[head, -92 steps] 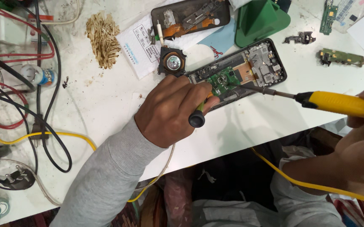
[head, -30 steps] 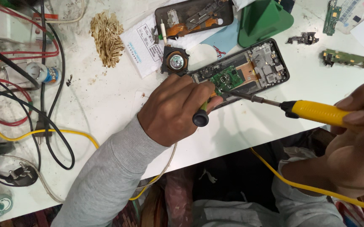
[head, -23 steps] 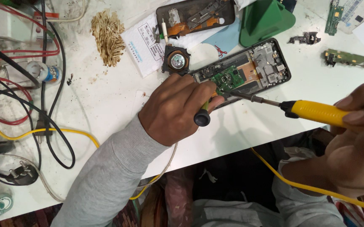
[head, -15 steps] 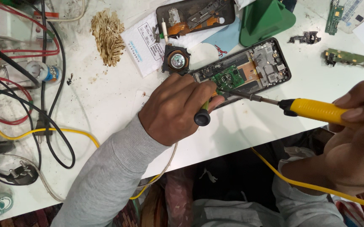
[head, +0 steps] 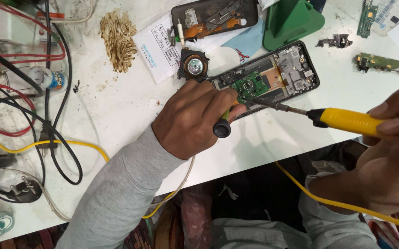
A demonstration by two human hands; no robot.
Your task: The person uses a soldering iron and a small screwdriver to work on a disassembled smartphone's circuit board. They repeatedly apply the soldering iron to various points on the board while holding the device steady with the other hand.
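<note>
Left hand [head: 192, 117] clenched around a small tool with a black round end [head: 222, 128], fingertips resting on the lower-left end of the opened phone [head: 273, 78]; phone lies back-off on the white bench [head: 116, 110], green circuit board [head: 249, 86] exposed near the middle. Right hand [head: 388, 157] grasping the yellow-handled soldering iron [head: 347, 121], metal tip touching the green board's right edge; its yellow cord [head: 342, 205] trails off below the bench edge; a second opened phone [head: 215, 14] and green stand [head: 291, 20] sit further back, brass wool pad [head: 118, 39] well to the left

The head camera looks steeply down, close over the white workbench [head: 116, 115].
</note>
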